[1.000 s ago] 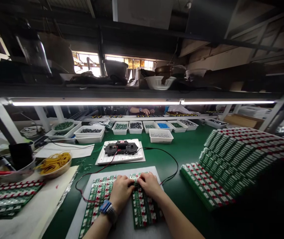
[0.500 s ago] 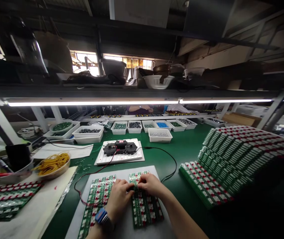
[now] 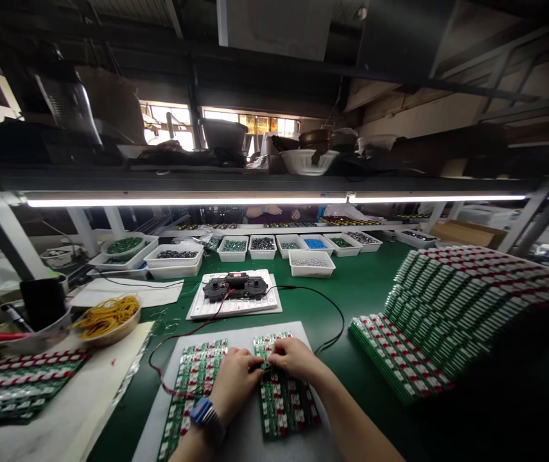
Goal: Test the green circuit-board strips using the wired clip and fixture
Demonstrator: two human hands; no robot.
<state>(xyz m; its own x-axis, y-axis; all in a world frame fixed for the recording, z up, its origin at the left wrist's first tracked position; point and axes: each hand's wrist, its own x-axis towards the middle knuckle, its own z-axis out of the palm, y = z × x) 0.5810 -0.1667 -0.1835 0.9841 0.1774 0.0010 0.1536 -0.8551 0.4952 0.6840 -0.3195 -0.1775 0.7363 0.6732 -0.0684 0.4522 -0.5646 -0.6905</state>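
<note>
A green circuit board panel (image 3: 284,410) with rows of white and red parts lies on a pale mat (image 3: 235,443). My left hand (image 3: 238,378), with a blue watch (image 3: 201,410) at the wrist, rests over the panel's left edge, fingers pinched. My right hand (image 3: 298,359) is pinched on the panel's upper middle, its fingertips close to the left ones. Whatever small thing is between the fingers is hidden. Left of my left hand lies a second circuit board panel (image 3: 192,372). A red-and-black wire (image 3: 156,369) runs under or behind my left hand.
A black speaker unit (image 3: 235,287) sits on a white foam tray (image 3: 197,311). Several white bins of small parts (image 3: 311,269) line the back. Stacked panels (image 3: 467,308) rise at right. Rubber bands (image 3: 110,314) fill a bowl at left. A person's hands (image 3: 271,210) show beyond.
The whole view has shifted slightly, so things appear a little further right. Both my hands stay pinched at about the same spot on the panel. The far person's hands have moved apart.
</note>
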